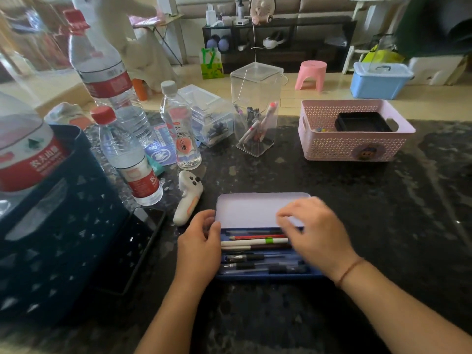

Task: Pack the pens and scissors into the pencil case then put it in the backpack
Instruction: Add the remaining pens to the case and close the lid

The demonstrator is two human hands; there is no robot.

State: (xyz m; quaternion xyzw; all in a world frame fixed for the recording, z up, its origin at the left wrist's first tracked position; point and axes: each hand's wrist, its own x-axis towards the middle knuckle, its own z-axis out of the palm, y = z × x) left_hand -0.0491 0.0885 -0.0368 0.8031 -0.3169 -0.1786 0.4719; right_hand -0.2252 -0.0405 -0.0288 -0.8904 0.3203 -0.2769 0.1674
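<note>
Near the front edge of the dark speckled surface (pixel 357 226), a blue pencil case (pixel 263 275) is lying open, its pale lid (pixel 245 209) tilting up and away from the viewer. Several pens (pixel 252 242) are lying lengthwise in the tray, side by side: a white one with a green band, a red one, a few dark ones. No scissors can be made out among them.

Left hand (pixel 198 249) is curling around the case's left end, fingers bent against the lid's corner and the tray rim. Right hand (pixel 313 233) is hovering over the right half of the tray, fingers loosely bent and blurred; cannot tell whether they are pinching anything. A thin red cord is circling that wrist.

Behind the case, a white handheld controller (pixel 187 198) is lying just left of the lid. Water bottles (pixel 130 159) are standing at left beside a dark blue crate (pixel 58 238). A clear box holding markers (pixel 256 108) is standing mid-surface, a pink basket (pixel 355 145) to its right.
</note>
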